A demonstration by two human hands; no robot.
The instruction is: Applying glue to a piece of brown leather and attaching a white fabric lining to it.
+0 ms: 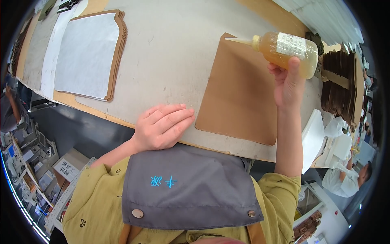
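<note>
My right hand (286,83) grips a clear squeeze bottle of amber liquid (270,44), tipped sideways with its long nozzle pointing left over the top of a brown rectangular sheet (235,93). The sheet lies on the pale worktable (166,53). My left hand (162,126) rests palm down near the table's front edge, just left of the sheet, its fingers stretched out side by side with nothing visible in them. At the upper left lies a stack of brown sheets with a white one on top (87,55).
Stacked brown pieces (340,81) and white sheets (310,138) crowd the table's right end. A cardboard box (69,166) and shelving sit below at left. A co-worker in white (341,179) is at lower right; another person (12,105) is at far left.
</note>
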